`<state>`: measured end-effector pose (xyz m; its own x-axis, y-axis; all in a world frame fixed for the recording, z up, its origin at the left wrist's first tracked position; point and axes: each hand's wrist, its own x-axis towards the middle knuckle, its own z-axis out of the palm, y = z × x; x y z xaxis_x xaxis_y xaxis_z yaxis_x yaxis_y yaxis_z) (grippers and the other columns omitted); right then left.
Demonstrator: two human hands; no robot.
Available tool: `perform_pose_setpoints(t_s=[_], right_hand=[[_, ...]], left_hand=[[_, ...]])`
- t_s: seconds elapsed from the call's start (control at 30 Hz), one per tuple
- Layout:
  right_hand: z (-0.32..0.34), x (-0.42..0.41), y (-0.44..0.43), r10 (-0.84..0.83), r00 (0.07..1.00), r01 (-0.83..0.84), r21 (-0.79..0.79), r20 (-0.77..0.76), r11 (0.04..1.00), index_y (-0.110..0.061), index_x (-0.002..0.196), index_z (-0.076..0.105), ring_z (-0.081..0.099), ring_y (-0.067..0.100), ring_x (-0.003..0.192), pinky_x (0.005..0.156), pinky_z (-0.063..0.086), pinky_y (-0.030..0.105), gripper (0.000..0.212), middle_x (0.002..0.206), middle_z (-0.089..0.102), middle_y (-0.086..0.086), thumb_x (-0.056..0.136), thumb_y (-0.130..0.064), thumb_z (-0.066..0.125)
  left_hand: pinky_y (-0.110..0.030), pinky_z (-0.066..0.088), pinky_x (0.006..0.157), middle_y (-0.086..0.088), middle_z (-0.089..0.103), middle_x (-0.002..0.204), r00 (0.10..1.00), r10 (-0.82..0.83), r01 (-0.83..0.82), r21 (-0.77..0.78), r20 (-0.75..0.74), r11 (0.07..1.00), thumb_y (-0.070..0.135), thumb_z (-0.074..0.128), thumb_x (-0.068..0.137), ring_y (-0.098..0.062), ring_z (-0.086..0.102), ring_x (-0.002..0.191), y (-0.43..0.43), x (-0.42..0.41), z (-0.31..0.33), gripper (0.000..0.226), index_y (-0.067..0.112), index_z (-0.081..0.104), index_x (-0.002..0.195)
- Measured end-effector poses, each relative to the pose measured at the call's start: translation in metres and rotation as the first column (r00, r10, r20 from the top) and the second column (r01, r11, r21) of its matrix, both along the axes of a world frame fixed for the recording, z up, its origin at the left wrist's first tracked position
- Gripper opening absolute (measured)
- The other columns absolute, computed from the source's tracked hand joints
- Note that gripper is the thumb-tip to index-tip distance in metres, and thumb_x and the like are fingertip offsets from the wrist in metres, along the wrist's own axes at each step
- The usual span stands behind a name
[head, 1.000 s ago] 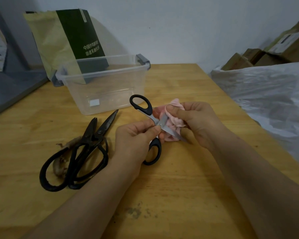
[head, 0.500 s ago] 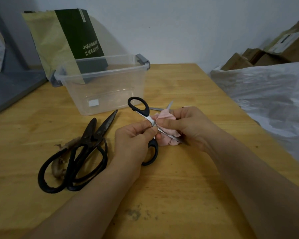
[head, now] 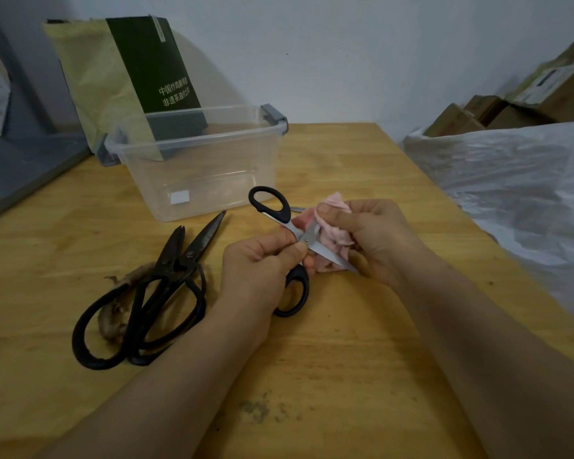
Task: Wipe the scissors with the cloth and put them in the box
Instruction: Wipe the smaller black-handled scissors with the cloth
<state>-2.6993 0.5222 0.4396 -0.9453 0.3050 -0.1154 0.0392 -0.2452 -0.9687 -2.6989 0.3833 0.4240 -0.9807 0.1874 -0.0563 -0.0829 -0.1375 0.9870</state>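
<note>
Box (head: 199, 167): clear plastic, lid off, grey latch at each end, standing at the back of the wooden counter (head: 345, 359). Through its walls I see only its own floor and the bag behind it. There is a small white sticker on the front wall; I can read no writing on it.

Bag (head: 153, 64): leans on the wall just behind the box. It has a dark green panel on yellow-green paper, with two lines of pale Chinese characters too blurred to read in full.

Scissors (head: 284, 215): black handles, steel blades spread apart, held above the counter just in front of the box and outside it. My left hand (head: 262, 270) pinches them at the pivot between thumb and forefinger; the lower handle loop shows past my palm.

Cloth (head: 335, 233): pink and bunched. My right hand (head: 371, 240) is curled round it, and the cloth is wrapped on a blade. One blade runs out below the cloth and the other blade's tip shows behind it.

Old scissors (head: 166, 276): two dark pairs lying overlapped on the counter to my left, points toward the box. One handle has frayed wrapping.

To the right are a white plastic sheet (head: 511, 193) and cardboard cartons (head: 494, 114); the carton label is unreadable.
</note>
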Motion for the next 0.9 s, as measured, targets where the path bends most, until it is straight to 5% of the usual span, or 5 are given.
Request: perform_pose_setpoints(t_s=[0.23, 0.43, 0.63, 0.73, 0.9], right_hand=[[-0.003, -0.008, 0.005, -0.195, 0.981, 0.195, 0.117, -0.007, 0.974, -0.003, 0.071, 0.063, 0.060, 0.019, 0.045, 0.054, 0.051, 0.029, 0.020, 0.052, 0.063, 0.009, 0.088, -0.014, 0.066], [-0.006, -0.015, 0.008, -0.257, 0.966, 0.255, 0.104, 0.009, 0.961, -0.006, 0.068, 0.062, 0.068, 0.031, 0.068, 0.079, 0.056, 0.053, 0.021, 0.063, 0.065, 0.012, 0.088, -0.012, 0.065], [0.001, -0.011, 0.028, -0.402, 0.915, 0.398, 0.145, 0.003, 0.906, -0.007, 0.078, 0.061, 0.059, 0.020, 0.065, 0.061, 0.048, 0.030, 0.016, 0.073, 0.060, 0.010, 0.091, -0.015, 0.059], [0.004, -0.004, 0.026, -0.293, 0.956, 0.283, 0.247, 0.004, 0.927, -0.010, 0.069, 0.061, 0.056, 0.018, 0.057, 0.049, 0.042, 0.023, 0.021, 0.064, 0.059, 0.007, 0.089, -0.016, 0.064], [0.004, 0.005, 0.016, 0.168, 0.983, -0.181, 0.408, 0.068, 0.895, -0.013, 0.073, 0.075, 0.053, 0.020, 0.057, 0.051, 0.040, 0.026, 0.017, 0.065, 0.066, 0.012, 0.085, -0.022, 0.068]], left_hand=[[-0.020, 0.054, 0.060, -0.004, 0.066, 0.058, 0.998, -0.046, 0.046, 0.002, -0.030, 0.999, 0.001, 0.062, 0.085, -0.011, 0.063, 0.056, 0.001, 0.000, 0.001, 0.014, 0.011, 0.068, 0.077], [-0.021, 0.055, 0.061, -0.005, 0.064, 0.057, 0.997, -0.068, 0.068, 0.000, -0.022, 0.998, 0.000, 0.062, 0.086, -0.012, 0.061, 0.054, 0.002, 0.000, 0.002, 0.009, 0.005, 0.068, 0.082], [-0.025, 0.056, 0.064, -0.006, 0.066, 0.059, 1.000, -0.015, 0.014, -0.010, -0.016, 1.000, 0.000, 0.064, 0.084, -0.013, 0.061, 0.056, -0.003, -0.002, 0.002, 0.010, 0.005, 0.069, 0.078], [-0.025, 0.057, 0.067, -0.002, 0.065, 0.058, 0.998, 0.069, -0.068, 0.077, -0.003, 0.995, 0.001, 0.063, 0.086, -0.013, 0.062, 0.059, -0.007, -0.008, 0.005, 0.008, 0.001, 0.068, 0.091], [-0.038, 0.054, 0.086, -0.003, 0.071, 0.072, 0.983, 0.185, -0.184, 0.166, 0.005, 0.969, 0.001, 0.064, 0.085, -0.023, 0.067, 0.079, -0.007, -0.011, 0.007, 0.015, 0.015, 0.069, 0.085]])
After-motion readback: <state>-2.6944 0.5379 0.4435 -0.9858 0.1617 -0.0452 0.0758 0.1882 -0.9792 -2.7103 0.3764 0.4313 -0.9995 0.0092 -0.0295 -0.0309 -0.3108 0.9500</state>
